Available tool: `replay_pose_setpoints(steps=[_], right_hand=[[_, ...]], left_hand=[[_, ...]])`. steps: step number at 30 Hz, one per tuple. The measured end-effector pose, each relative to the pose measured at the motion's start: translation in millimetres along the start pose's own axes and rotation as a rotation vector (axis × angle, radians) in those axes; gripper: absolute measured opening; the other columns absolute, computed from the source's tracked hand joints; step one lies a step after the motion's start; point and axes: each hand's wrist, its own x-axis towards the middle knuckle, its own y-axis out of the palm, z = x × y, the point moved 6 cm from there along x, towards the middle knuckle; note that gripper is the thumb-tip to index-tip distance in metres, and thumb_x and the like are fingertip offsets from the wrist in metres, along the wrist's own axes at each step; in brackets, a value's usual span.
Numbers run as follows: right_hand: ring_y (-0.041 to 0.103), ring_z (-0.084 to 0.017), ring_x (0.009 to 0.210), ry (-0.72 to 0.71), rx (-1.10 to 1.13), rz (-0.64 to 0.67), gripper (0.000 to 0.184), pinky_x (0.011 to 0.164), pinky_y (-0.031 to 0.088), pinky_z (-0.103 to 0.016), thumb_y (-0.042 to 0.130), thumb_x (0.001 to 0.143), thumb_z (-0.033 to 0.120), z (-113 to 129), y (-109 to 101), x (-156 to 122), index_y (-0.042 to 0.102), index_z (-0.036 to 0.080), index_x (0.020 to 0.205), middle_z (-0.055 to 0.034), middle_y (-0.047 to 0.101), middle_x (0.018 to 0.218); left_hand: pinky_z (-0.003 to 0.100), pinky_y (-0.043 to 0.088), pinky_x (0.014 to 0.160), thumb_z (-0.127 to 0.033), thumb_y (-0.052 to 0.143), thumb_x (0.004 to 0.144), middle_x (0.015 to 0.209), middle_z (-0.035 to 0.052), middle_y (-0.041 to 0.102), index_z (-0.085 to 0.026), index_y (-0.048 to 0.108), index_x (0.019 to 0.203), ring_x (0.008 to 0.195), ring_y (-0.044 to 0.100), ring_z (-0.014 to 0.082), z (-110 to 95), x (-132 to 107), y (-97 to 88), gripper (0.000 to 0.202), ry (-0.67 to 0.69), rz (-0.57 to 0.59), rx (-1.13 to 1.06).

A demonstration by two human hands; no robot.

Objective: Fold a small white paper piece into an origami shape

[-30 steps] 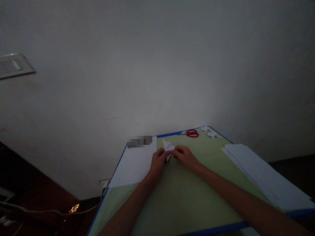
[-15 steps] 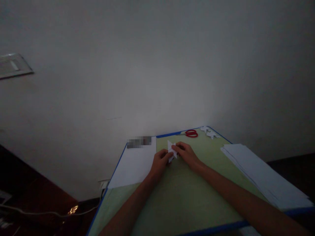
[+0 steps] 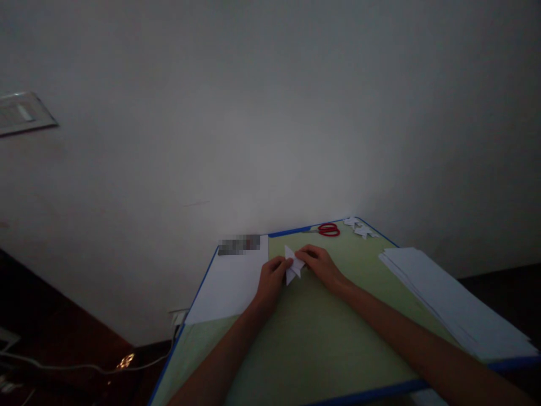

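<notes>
A small folded white paper piece with pointed corners is held between both hands just above the green table. My left hand pinches its left edge with curled fingers. My right hand grips its right side, fingers closed over it. Both hands meet near the far middle of the table.
A white sheet lies at the table's left far part. A stack of white paper lies along the right edge. Red-handled scissors and small white paper scraps lie at the far corner. A pale wall stands close behind; cables run on the dark floor at left.
The paper piece has been turned slightly between the fingers, and both hands have shifted a little over the table. Nothing else moved.
</notes>
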Motion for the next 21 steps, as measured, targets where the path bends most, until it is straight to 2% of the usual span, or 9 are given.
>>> replay_pose_setpoints(steps=[5,10,14,21], right_hand=[[0.052,-0.015,0.065,-0.028,-0.039,0.025,0.026,0.062,0.04,-0.028,0.066,0.075,0.043,-2.1,-0.8,1.9,0.068,0.016,0.073,-0.0002,0.061,0.067],[0.053,-0.015,0.066,-0.07,-0.078,0.079,0.028,0.063,0.041,-0.028,0.064,0.078,0.042,-0.3,3.6,-0.1,0.069,0.015,0.075,-0.0009,0.062,0.069],[0.054,-0.016,0.067,-0.095,-0.1,0.077,0.026,0.063,0.042,-0.028,0.064,0.079,0.041,-1.9,5.9,-0.4,0.068,0.016,0.074,-0.0012,0.062,0.069],[0.056,-0.016,0.069,-0.094,-0.097,0.061,0.026,0.064,0.043,-0.028,0.064,0.078,0.042,-2.0,4.0,0.5,0.069,0.016,0.078,-0.0012,0.064,0.071]], left_hand=[[0.026,0.031,0.054,-0.048,0.074,0.07,0.057,-0.0022,0.05,-0.016,0.062,0.061,0.055,0.043,0.012,-1.0,-0.8,1.5,0.035,-0.006,-0.016,-0.012],[0.026,0.034,0.057,-0.044,0.075,0.07,0.064,-0.0006,0.057,-0.015,0.066,0.07,0.059,0.048,0.0127,-4.4,-2.0,4.6,0.03,-0.014,0.0,-0.063],[0.026,0.034,0.058,-0.04,0.077,0.068,0.064,-0.0002,0.058,-0.015,0.067,0.069,0.06,0.048,0.0128,-5.1,-2.0,2.5,0.027,-0.003,-0.02,-0.065],[0.025,0.032,0.057,-0.047,0.078,0.069,0.064,0.0003,0.057,-0.015,0.066,0.067,0.06,0.047,0.0125,-4.2,-2.3,0.6,0.035,0.001,-0.017,-0.065]])
